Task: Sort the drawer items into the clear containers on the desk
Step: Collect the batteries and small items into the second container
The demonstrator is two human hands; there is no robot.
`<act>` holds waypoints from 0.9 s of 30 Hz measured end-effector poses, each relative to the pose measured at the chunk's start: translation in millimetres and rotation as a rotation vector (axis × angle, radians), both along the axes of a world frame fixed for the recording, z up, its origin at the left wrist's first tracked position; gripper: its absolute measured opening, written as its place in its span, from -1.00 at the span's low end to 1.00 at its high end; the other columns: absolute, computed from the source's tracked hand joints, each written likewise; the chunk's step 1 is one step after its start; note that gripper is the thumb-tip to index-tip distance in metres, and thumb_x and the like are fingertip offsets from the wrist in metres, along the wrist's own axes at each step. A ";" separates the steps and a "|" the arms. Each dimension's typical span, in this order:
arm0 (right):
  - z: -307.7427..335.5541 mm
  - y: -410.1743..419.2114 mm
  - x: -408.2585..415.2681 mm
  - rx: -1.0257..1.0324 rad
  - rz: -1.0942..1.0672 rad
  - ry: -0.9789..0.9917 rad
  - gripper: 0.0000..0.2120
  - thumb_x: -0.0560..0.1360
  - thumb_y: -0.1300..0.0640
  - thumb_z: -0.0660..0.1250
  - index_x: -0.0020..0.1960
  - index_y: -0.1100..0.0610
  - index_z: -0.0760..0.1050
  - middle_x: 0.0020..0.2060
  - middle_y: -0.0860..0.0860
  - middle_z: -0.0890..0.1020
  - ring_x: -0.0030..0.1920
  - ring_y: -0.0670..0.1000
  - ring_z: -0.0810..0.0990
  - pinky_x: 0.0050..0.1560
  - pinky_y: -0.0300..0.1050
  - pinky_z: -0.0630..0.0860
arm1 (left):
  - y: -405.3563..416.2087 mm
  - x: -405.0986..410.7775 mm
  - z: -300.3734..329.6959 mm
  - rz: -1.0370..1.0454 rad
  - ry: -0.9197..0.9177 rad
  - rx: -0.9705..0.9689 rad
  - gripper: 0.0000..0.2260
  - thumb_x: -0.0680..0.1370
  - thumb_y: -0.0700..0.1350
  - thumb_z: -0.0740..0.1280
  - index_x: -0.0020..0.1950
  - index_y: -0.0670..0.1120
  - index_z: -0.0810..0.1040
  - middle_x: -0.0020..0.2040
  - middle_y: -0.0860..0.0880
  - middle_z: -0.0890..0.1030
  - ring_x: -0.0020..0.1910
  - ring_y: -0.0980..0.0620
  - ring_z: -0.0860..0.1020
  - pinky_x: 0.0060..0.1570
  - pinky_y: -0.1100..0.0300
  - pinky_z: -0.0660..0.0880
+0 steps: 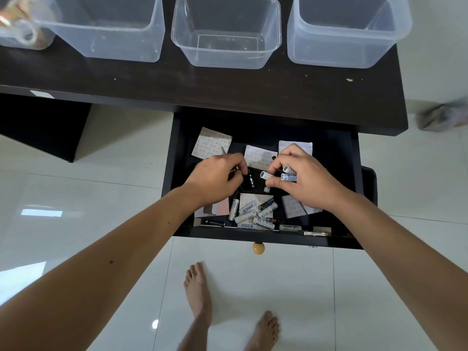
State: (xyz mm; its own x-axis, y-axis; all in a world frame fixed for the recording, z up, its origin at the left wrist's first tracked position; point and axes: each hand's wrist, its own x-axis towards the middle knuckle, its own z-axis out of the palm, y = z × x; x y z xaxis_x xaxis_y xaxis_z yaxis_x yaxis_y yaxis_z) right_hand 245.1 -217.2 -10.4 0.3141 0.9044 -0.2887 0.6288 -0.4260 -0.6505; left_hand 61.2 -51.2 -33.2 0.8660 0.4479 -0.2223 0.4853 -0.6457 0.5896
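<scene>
The black drawer (354, 188) is pulled open under the desk. It holds several white batteries (247, 214), white paper sachets (211, 143) and small dark items. My right hand (306, 181) grips white batteries (288, 174) in curled fingers above the drawer's middle. My left hand (215, 178) is beside it, its fingers curled round a small dark cylindrical item (233, 171). Another dark metal piece (250, 178) lies between the hands. Three clear containers (226, 34) stand in a row on the black desk (202, 87), and nothing shows inside them.
A fourth clear container (22, 24) at the far left holds rolls of tape. The drawer's round yellow knob (258, 248) faces me. My bare feet (200, 295) stand on the white tiled floor. A grey cloth (440, 117) lies on the floor at the right.
</scene>
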 end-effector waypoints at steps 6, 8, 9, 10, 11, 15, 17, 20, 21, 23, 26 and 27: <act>0.9 -7.1 -0.7 0.026 -0.040 -0.054 -0.84 0.51 -0.07 0.55 0.04 -0.06 0.68 0.11 -0.11 0.41 0.12 -0.33 0.43 0.02 -0.63 0.27 | -10.1 16.8 -2.0 0.004 0.169 0.224 -0.69 0.56 0.31 0.35 0.05 0.10 0.56 -0.34 0.17 0.46 -0.23 0.08 0.54 -0.28 0.17 0.34; 3.6 -8.1 -2.3 0.043 -0.042 -0.055 -0.85 0.51 -0.08 0.56 0.03 -0.07 0.69 0.11 -0.12 0.40 0.12 -0.35 0.42 0.02 -0.64 0.26 | -13.1 21.3 -4.0 0.021 0.200 0.295 -0.55 0.51 0.46 0.31 0.07 0.10 0.54 -0.35 0.17 0.44 -0.23 0.07 0.51 -0.27 0.17 0.34; 4.7 -8.4 -3.3 0.055 -0.041 -0.054 -0.84 0.51 -0.08 0.56 0.04 -0.07 0.70 0.11 -0.12 0.41 0.13 -0.34 0.42 0.03 -0.63 0.27 | -14.6 23.0 -4.3 0.032 0.209 0.315 -0.48 0.48 0.51 0.29 0.08 0.09 0.56 -0.33 0.16 0.45 -0.22 0.06 0.51 -0.25 0.16 0.37; 5.8 -8.5 -4.3 0.068 -0.040 -0.051 -0.84 0.50 -0.08 0.56 0.04 -0.07 0.70 0.10 -0.12 0.42 0.13 -0.32 0.43 0.04 -0.60 0.29 | -16.1 24.2 -4.7 0.043 0.218 0.323 -0.43 0.46 0.54 0.28 0.11 0.08 0.57 -0.30 0.14 0.48 -0.20 0.05 0.52 -0.23 0.16 0.39; 7.1 -8.5 -5.4 0.081 -0.042 -0.041 -0.83 0.50 -0.08 0.57 0.04 -0.07 0.70 0.09 -0.12 0.43 0.12 -0.28 0.46 0.04 -0.56 0.31 | -17.3 25.2 -4.5 0.055 0.225 0.319 -0.40 0.44 0.55 0.29 0.13 0.07 0.59 -0.26 0.12 0.52 -0.18 0.04 0.54 -0.21 0.15 0.40; 13.4 -8.1 -11.0 0.113 -0.049 0.016 -0.85 0.50 -0.07 0.56 0.01 -0.08 0.65 0.03 -0.13 0.53 0.01 -0.16 0.56 0.01 -0.36 0.41 | -18.2 26.1 -0.1 0.122 0.233 0.273 -0.53 0.49 0.44 0.38 0.18 0.12 0.64 -0.17 0.10 0.55 -0.02 0.00 0.65 -0.18 0.15 0.40; 15.7 -9.3 -12.6 0.104 -0.052 0.036 -0.84 0.52 -0.04 0.56 0.01 -0.04 0.62 -0.05 -0.14 0.60 -0.11 -0.20 0.59 -0.12 -0.39 0.40 | -17.6 25.6 1.2 0.186 0.228 0.215 -0.61 0.50 0.37 0.42 0.16 0.15 0.67 -0.11 0.09 0.61 0.03 0.01 0.65 -0.16 0.15 0.41; 15.6 -12.4 -13.5 0.061 -0.073 0.089 -0.83 0.55 0.03 0.54 0.01 0.03 0.56 -0.24 -0.20 0.60 -0.26 -0.29 0.58 -0.28 -0.42 0.41 | -18.3 27.2 1.2 0.292 0.226 0.151 -0.67 0.48 0.31 0.47 0.10 0.14 0.70 -0.02 0.07 0.70 0.06 0.01 0.65 -0.14 0.16 0.45; 14.9 -13.5 -13.4 0.056 -0.072 0.093 -0.83 0.56 0.04 0.53 0.02 0.02 0.54 -0.25 -0.21 0.60 -0.26 -0.29 0.59 -0.27 -0.42 0.42 | -19.4 28.7 1.4 0.319 0.232 0.146 -0.67 0.47 0.31 0.48 0.07 0.14 0.71 -0.03 0.08 0.69 0.05 0.01 0.66 -0.14 0.16 0.45; 13.6 -14.6 -13.7 0.064 -0.062 0.102 -0.84 0.59 0.05 0.50 0.07 -0.03 0.52 -0.20 -0.17 0.62 -0.21 -0.23 0.61 -0.22 -0.39 0.44 | -22.3 32.6 2.1 0.349 0.255 0.157 -0.66 0.45 0.35 0.47 0.00 0.12 0.70 -0.12 0.09 0.67 -0.01 0.00 0.66 -0.15 0.15 0.45; 11.5 -16.4 -12.5 0.095 -0.027 0.108 -0.77 0.65 0.09 0.41 0.28 -0.12 0.56 -0.16 -0.12 0.57 -0.25 -0.12 0.56 -0.19 -0.33 0.45 | -25.0 37.9 2.1 0.350 0.284 0.203 -0.63 0.43 0.37 0.46 -0.07 0.09 0.72 -0.18 0.05 0.68 -0.09 -0.03 0.66 -0.20 0.15 0.45; 11.7 -17.0 -12.4 0.097 -0.026 0.104 -0.73 0.66 0.09 0.38 0.32 -0.15 0.57 -0.17 -0.12 0.55 -0.29 -0.12 0.53 -0.21 -0.32 0.43 | -25.7 38.5 2.6 0.349 0.290 0.208 -0.64 0.43 0.36 0.46 -0.06 0.08 0.72 -0.17 0.04 0.68 -0.09 -0.04 0.65 -0.20 0.15 0.45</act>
